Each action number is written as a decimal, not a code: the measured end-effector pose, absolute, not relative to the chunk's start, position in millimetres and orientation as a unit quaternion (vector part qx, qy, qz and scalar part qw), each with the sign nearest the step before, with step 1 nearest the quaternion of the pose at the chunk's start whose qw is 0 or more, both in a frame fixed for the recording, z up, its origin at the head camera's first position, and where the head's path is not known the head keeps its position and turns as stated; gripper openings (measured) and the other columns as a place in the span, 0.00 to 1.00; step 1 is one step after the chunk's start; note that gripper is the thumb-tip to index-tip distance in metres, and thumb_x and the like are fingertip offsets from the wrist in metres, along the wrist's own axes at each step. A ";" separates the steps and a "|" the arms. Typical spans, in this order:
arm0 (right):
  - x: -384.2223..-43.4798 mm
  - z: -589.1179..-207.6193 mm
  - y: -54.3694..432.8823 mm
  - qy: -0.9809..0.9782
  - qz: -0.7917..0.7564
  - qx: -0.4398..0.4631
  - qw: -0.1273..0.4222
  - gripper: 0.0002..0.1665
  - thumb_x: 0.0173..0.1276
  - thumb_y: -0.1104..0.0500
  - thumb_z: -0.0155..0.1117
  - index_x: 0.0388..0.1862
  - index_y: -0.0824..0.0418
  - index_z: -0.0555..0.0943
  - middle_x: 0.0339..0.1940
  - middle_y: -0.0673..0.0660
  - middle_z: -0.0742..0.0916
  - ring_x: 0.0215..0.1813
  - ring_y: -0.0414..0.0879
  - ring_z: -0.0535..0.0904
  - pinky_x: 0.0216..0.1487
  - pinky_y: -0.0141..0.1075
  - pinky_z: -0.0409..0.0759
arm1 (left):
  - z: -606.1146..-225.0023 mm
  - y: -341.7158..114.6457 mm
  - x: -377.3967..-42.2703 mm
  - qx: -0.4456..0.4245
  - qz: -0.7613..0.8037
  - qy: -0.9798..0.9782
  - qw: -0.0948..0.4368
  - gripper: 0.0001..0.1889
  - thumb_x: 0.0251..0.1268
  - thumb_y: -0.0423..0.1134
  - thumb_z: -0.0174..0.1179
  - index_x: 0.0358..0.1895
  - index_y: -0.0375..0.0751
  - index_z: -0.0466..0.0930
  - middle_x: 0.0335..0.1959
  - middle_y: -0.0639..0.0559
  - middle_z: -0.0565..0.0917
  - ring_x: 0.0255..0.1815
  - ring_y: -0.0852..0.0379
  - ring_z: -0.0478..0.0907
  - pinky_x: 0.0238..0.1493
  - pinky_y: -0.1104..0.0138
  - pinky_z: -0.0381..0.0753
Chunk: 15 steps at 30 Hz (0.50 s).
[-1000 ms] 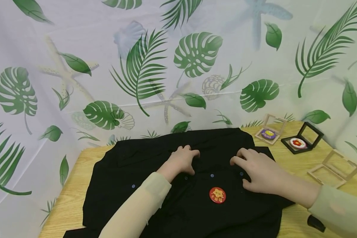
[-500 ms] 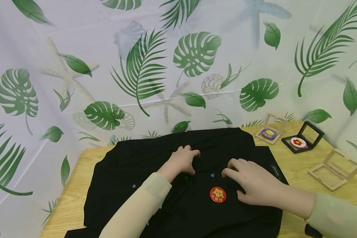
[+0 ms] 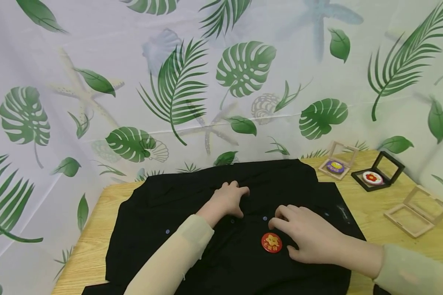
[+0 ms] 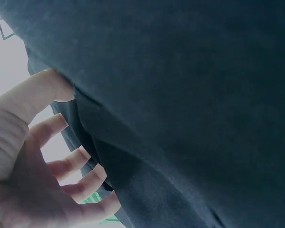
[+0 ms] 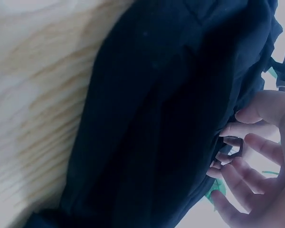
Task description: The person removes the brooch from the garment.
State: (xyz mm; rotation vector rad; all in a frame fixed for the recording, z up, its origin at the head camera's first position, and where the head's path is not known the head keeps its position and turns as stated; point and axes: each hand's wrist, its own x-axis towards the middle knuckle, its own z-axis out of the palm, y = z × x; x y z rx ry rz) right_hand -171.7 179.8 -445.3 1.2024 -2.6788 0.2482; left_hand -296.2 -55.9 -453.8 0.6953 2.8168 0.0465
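A black cloth garment with small blue-grey buttons (image 3: 243,262) lay spread over a wood-grain desk (image 3: 373,213), reaching up to the far edge. The round red badge with a yellow star (image 3: 271,243) sat face up on the cloth, nearer the desk's right edge than its left, just below one button.

The left hand (image 3: 227,198) rested on the garment beyond the badge, fingers bent and spread, thumb apart; the left wrist view showed the thumb against the cloth. The right hand (image 3: 308,235) was just beside the badge, loosely curved, its thumb and fingers apart; whether its fingertips touched the cloth could not be told.

Near the desk's far right corner, an open pale wood-coloured square case (image 3: 340,144) held an oval purple badge with a yellow figure (image 3: 335,166). Toward the right edge, an open black square case (image 3: 377,187) held a white badge with a red flower (image 3: 373,178). Another open pale square frame (image 3: 398,225) lay closer to the near edge.
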 end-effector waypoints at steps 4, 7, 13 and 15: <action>-170.6 -448.7 177.8 -0.901 0.086 0.416 0.088 0.31 0.51 0.57 0.83 0.55 0.47 0.83 0.49 0.46 0.80 0.42 0.39 0.74 0.44 0.40 0.80 | -452.9 -55.3 -294.9 0.237 0.013 0.964 0.120 0.32 0.62 0.49 0.77 0.70 0.62 0.77 0.67 0.47 0.75 0.65 0.44 0.73 0.63 0.45 0.80; -170.3 -451.4 175.4 -0.897 0.085 0.426 0.078 0.31 0.51 0.57 0.84 0.56 0.49 0.83 0.49 0.47 0.81 0.43 0.39 0.76 0.44 0.39 0.82 | -452.4 -55.9 -293.7 0.237 0.013 0.964 0.121 0.33 0.62 0.49 0.77 0.70 0.62 0.77 0.67 0.47 0.75 0.65 0.43 0.73 0.63 0.45 0.81; -171.3 -453.8 170.6 -0.899 0.066 0.429 0.061 0.30 0.53 0.55 0.84 0.56 0.51 0.85 0.50 0.48 0.84 0.46 0.42 0.81 0.46 0.41 0.85 | -452.2 -56.7 -293.4 0.240 0.015 0.964 0.117 0.32 0.62 0.49 0.78 0.70 0.61 0.77 0.66 0.47 0.76 0.66 0.43 0.74 0.63 0.45 0.81; -172.1 -453.7 169.6 -0.899 0.063 0.430 0.059 0.30 0.53 0.55 0.85 0.56 0.51 0.85 0.50 0.49 0.84 0.46 0.42 0.82 0.47 0.42 0.85 | -452.3 -56.8 -294.0 0.240 0.015 0.964 0.116 0.32 0.61 0.49 0.78 0.69 0.61 0.77 0.66 0.47 0.76 0.65 0.43 0.74 0.63 0.45 0.80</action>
